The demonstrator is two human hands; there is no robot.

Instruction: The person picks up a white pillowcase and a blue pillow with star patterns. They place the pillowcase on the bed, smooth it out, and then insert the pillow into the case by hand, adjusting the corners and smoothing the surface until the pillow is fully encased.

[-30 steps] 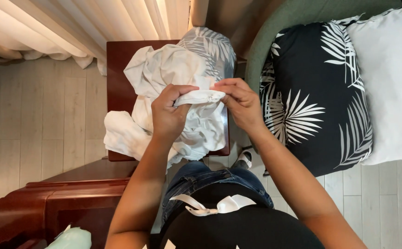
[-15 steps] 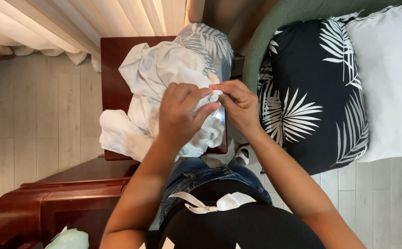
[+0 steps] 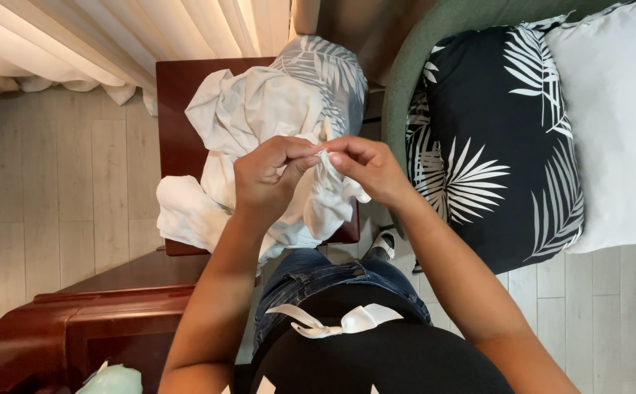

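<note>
Dark table (image 3: 175, 109), hands (image 3: 270, 175) pinching white cloth (image 3: 259, 109)

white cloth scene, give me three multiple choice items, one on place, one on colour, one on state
1. Where does the bulk of the white cloth lie?
A. on the dark wooden table
B. on the floor
C. on the chair

2. What colour is the leaf-print pillow on the chair?
A. red and yellow
B. black and white
C. plain green

3. How do the left hand and right hand hold the cloth?
A. flat on top
B. both pinching one small part
C. not touching it

Answers: 1 A, the heap covers the tabletop. 2 B, white fronds show on black fabric. 3 B, the fingertips of both hands meet on a fold raised above the heap.
</note>
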